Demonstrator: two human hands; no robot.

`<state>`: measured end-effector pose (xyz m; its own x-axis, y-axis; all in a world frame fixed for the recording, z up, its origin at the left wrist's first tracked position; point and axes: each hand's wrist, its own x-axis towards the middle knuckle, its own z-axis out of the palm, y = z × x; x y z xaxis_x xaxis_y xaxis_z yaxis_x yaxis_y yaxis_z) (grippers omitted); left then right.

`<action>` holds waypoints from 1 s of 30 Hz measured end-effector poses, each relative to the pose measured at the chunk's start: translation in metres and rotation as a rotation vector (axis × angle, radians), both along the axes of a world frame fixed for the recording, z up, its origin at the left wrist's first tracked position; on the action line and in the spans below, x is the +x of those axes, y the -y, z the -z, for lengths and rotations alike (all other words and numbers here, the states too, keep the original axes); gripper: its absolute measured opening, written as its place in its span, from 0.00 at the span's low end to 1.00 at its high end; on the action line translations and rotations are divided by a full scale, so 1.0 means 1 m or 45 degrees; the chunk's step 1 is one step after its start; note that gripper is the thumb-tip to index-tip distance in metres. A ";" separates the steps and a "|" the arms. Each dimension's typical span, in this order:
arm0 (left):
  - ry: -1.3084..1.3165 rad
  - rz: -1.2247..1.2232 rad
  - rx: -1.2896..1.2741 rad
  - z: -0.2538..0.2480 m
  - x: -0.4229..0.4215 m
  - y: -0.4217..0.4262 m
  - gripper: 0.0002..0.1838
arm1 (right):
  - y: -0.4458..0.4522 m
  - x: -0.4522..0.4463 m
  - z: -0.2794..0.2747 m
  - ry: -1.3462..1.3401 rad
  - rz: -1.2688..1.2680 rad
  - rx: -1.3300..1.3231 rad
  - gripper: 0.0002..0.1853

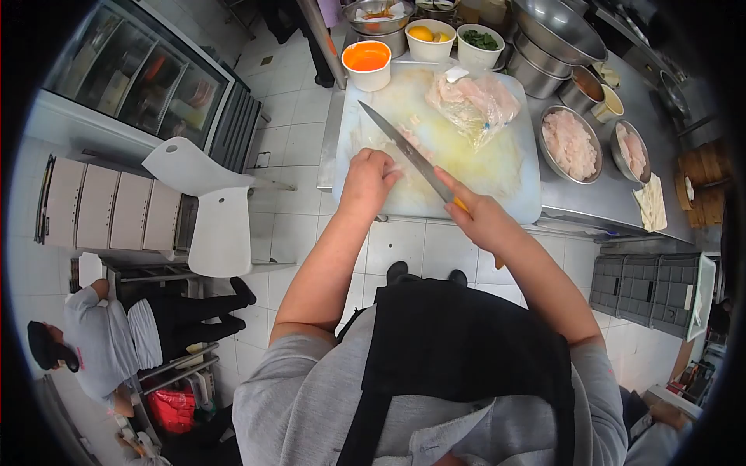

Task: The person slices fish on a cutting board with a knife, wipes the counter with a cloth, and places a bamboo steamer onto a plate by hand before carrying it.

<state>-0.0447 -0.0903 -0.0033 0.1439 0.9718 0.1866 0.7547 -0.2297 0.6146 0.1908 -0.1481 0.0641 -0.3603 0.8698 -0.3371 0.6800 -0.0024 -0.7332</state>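
Observation:
A long knife (409,150) with a yellow-orange handle is in my right hand (480,217), fingers wrapped round the grip. Its blade slants up and left over the cutting board (458,203), tip towards the far left. My left hand (368,183) rests curled at the board's left front, on a piece of pale raw meat (394,168) mostly hidden by the fingers. Small pink meat scraps (414,138) lie beyond the blade. At the board's back right sits a clear plastic bag (475,109) with larger pieces of pale raw meat.
White tubs of orange liquid (367,58), yellow items (430,35) and green leaves (479,39) line the back. Metal bowls of pale meat (571,145) (631,151) stand right, near a folded cloth (650,203). A white chair (221,229) and another person (116,334) are left.

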 end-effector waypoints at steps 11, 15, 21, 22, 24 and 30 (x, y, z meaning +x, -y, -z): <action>0.028 -0.099 -0.072 0.000 -0.011 0.005 0.19 | 0.014 0.005 -0.009 0.271 -0.212 0.019 0.35; 0.019 -0.035 -0.114 0.000 -0.001 -0.001 0.17 | 0.005 -0.003 0.005 0.200 -0.202 0.046 0.35; 0.124 -0.110 -0.097 -0.009 0.003 0.010 0.17 | 0.004 -0.006 -0.001 -0.022 -0.090 0.209 0.34; 0.121 -0.180 -0.126 -0.015 0.002 0.013 0.17 | 0.009 -0.003 -0.002 -0.108 -0.087 0.373 0.34; 0.128 -0.249 -0.165 -0.025 -0.002 0.019 0.17 | 0.018 0.002 -0.017 -0.099 -0.100 0.426 0.35; 0.119 -0.130 -0.213 -0.011 -0.012 0.014 0.14 | 0.011 -0.003 -0.021 0.376 -0.262 -0.024 0.35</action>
<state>-0.0564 -0.1048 0.0073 0.0327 0.9990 0.0294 0.7069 -0.0439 0.7060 0.1882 -0.1587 0.0847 -0.4116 0.7818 -0.4683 0.8502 0.1444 -0.5062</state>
